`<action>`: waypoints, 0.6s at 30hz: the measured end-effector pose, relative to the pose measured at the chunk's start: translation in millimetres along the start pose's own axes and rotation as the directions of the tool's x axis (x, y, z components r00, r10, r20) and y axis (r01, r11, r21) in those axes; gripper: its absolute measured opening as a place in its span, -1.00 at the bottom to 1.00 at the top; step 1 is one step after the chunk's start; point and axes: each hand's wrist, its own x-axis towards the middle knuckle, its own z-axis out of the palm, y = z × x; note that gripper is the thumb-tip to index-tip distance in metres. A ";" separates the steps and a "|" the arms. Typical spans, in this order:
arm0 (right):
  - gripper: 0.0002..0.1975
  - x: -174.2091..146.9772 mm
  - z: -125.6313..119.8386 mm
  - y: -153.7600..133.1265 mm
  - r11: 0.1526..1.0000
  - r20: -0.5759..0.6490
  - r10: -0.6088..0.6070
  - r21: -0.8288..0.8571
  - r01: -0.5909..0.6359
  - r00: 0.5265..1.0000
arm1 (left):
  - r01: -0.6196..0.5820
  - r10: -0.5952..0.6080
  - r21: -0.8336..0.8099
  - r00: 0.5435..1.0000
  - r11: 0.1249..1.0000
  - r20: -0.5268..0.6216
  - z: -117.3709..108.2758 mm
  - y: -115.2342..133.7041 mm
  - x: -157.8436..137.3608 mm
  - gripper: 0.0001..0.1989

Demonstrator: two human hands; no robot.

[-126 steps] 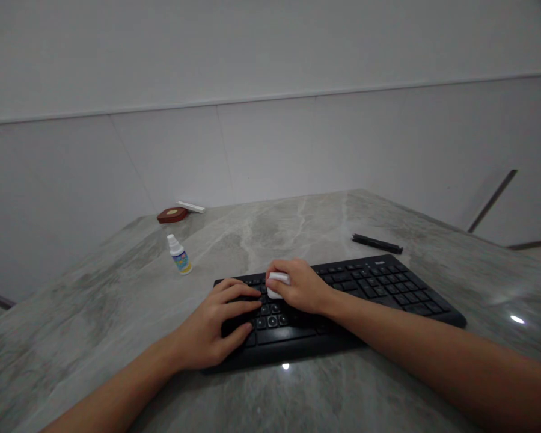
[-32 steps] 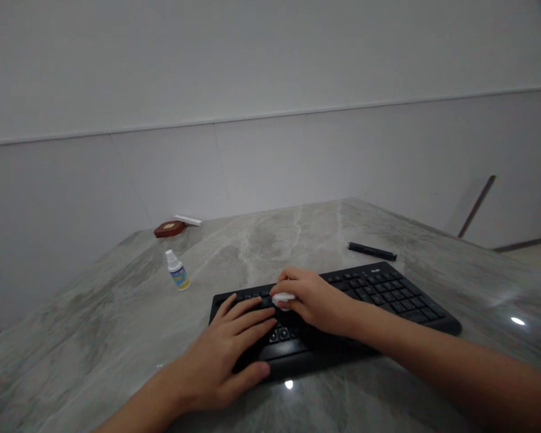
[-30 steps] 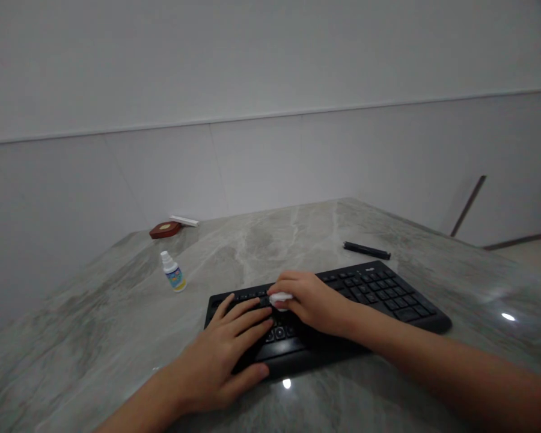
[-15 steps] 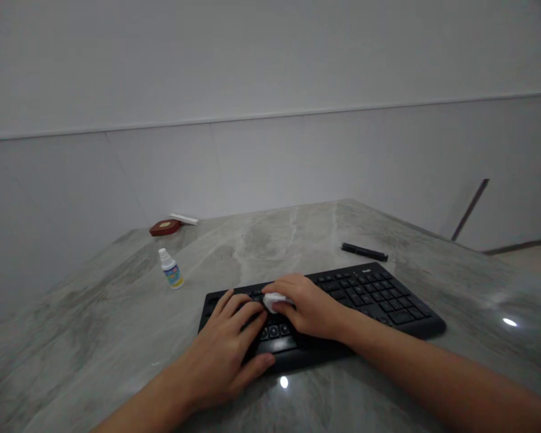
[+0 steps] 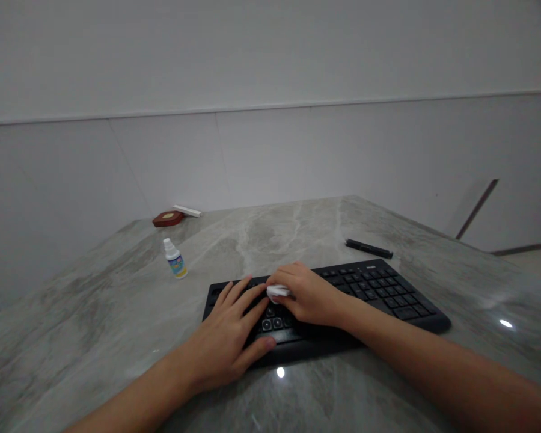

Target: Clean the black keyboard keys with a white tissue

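Observation:
A black keyboard (image 5: 397, 294) lies on the grey marble-patterned table, turned slightly, with its number pad at the right. Across its left part my left hand (image 5: 234, 328) rests with fingers spread, holding nothing. My right hand (image 5: 309, 294) is closed on a white wad of tissue or cloth (image 5: 278, 292), pressed against the upper middle keys, close to the left fingertips. Both hands cover many of the keys. Beyond the left hand stands a small white bottle (image 5: 176, 262) with a blue and yellow label.
A black pen (image 5: 368, 248) lies behind the keyboard at the right. Near the back left edge are a dark red object (image 5: 168, 219) with a gold spot and a flat white strip (image 5: 187, 211). A pale wall (image 5: 270, 156) rises behind the table (image 5: 270, 234).
The view has shifted slightly. The left hand's fingers have moved a little up the keyboard. My right hand still grips the white wad, its angle slightly changed.

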 end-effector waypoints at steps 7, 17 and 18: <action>-0.89 -0.9 8.8 -1.9 0.995 -0.095 0.046 0.097 -0.037 0.994 | 0.012 -0.010 -0.026 0.998 1.000 0.068 0.2 -1.2 0.5 -0.36; -0.92 -0.2 11.5 -0.3 0.994 -0.149 0.087 0.079 -0.076 0.985 | 0.044 -0.040 -0.021 0.989 0.999 0.140 0.9 -1.8 1.0 -0.33; -0.91 -0.4 12.0 -0.4 0.995 -0.151 0.076 0.078 -0.065 0.986 | 0.041 -0.038 -0.021 0.989 0.999 0.141 1.1 -2.1 1.0 -0.32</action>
